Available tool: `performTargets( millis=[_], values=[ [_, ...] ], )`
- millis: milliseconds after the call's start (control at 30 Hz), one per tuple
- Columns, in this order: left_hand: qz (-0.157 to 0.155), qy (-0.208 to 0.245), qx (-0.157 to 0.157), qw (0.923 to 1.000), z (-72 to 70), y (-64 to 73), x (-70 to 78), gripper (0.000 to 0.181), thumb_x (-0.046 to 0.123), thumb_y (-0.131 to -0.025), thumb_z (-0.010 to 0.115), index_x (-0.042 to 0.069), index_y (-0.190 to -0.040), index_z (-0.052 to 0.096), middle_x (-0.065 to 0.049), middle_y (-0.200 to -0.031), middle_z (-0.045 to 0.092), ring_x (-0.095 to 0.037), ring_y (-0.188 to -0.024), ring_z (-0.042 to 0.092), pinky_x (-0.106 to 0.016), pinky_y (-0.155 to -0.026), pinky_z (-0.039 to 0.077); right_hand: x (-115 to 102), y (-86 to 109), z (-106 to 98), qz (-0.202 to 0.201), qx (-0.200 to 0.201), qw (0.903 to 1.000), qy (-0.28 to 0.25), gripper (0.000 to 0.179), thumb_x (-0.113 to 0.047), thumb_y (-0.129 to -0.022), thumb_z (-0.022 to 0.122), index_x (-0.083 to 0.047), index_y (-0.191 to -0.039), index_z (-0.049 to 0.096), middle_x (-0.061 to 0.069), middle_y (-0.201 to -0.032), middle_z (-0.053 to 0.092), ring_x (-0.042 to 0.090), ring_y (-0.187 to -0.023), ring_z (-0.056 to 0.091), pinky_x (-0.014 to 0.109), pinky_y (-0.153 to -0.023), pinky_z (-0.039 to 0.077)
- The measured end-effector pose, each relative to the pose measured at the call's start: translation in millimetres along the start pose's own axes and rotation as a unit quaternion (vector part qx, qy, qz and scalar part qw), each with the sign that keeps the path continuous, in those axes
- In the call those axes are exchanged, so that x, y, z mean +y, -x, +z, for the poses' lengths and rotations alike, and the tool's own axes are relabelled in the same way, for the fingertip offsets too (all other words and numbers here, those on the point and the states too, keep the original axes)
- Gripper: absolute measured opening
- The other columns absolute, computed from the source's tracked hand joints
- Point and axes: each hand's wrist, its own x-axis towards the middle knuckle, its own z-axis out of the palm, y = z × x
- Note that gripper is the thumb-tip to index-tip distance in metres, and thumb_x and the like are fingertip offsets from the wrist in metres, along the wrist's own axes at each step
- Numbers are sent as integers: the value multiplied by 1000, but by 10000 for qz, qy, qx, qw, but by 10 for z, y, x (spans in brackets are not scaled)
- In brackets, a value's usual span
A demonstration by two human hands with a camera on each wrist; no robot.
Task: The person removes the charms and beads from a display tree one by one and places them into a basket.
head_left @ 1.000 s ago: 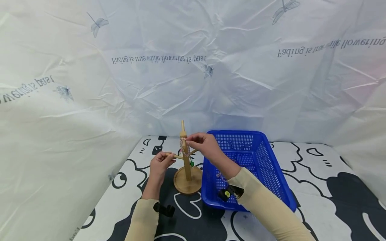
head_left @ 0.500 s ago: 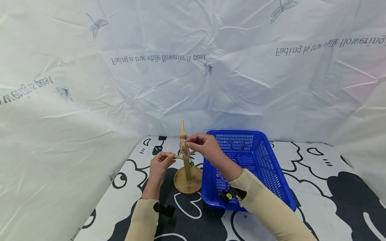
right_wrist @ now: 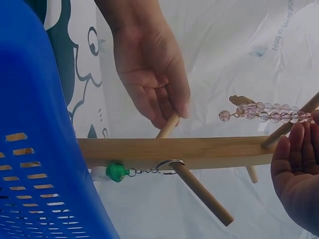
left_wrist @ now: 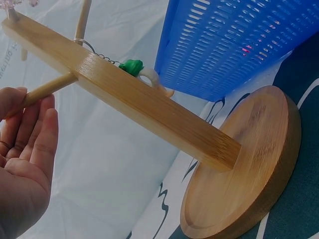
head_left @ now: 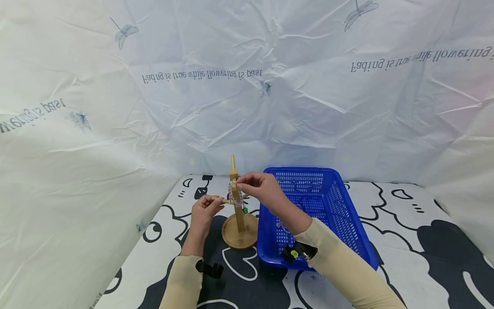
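A wooden stand with pegs (left_wrist: 159, 114) stands upright on its round base. My left hand (head_left: 203, 213) pinches one of its lower pegs between thumb and fingertips. Higher up, beside an upper peg, my right hand (head_left: 265, 189) pinches a pink clear-beaded bracelet (right_wrist: 271, 114). In the right wrist view the beads stretch away from those fingertips, across the front of the peg tips. From another peg hangs a keychain with a green charm (right_wrist: 116, 172), its ring around the peg. My right fingertips partly leave the right wrist view.
Close to the right of the stand is a blue plastic basket (head_left: 349, 214), with beaded jewelry (head_left: 284, 227) inside, partly hidden by my right forearm. A black-and-white cartoon cloth (head_left: 390, 231) covers the table. White printed sheeting (head_left: 216, 116) encloses the back and sides.
My right hand has shifted slightly down and left, and the bracelet hangs a little lower against the post. My left hand keeps its pinch on the peg.
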Motion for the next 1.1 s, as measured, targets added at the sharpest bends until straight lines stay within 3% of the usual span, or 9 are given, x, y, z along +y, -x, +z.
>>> performTargets(
  millis=[500, 700, 867, 1100],
  values=[
    [-76, -87, -72, 9999, -30, -96, -7, 18, 1, -97, 67, 14, -85, 65, 12, -85, 72, -2, -81, 71, -18, -79, 64, -14, -31, 16, -60, -27, 9998, -161, 22, -9, -99, 66, 6, -115, 71, 18, -107, 74, 9, -85, 65, 21, -79, 58],
    [-90, -102, -104, 9999, -33, -116, 5, 14, 3, -97, 67, 12, -87, 65, 11, -86, 72, -2, -82, 72, -18, -79, 64, -21, -44, 27, 9, -2, 9998, -207, 23, -10, -99, 66, 6, -115, 71, 15, -107, 75, 7, -85, 65, 28, -84, 60],
    [-74, -92, -136, 9998, -31, -112, 4, 15, 2, -97, 67, 13, -87, 65, 12, -86, 72, -2, -82, 72, -18, -79, 64, -7, -47, 33, 17, 9, 9997, -234, 22, -9, -99, 66, 6, -114, 71, 14, -106, 75, 6, -85, 65, 21, -80, 58],
    [-47, -53, -111, 9999, -25, -110, 2, 17, 1, -97, 67, 14, -86, 65, 12, -86, 72, -2, -82, 71, -17, -79, 64, -4, -40, 39, -4, 12, 9998, -200, 21, -9, -99, 67, 5, -113, 72, 18, -108, 75, 7, -84, 65, 20, -78, 58]
  ],
)
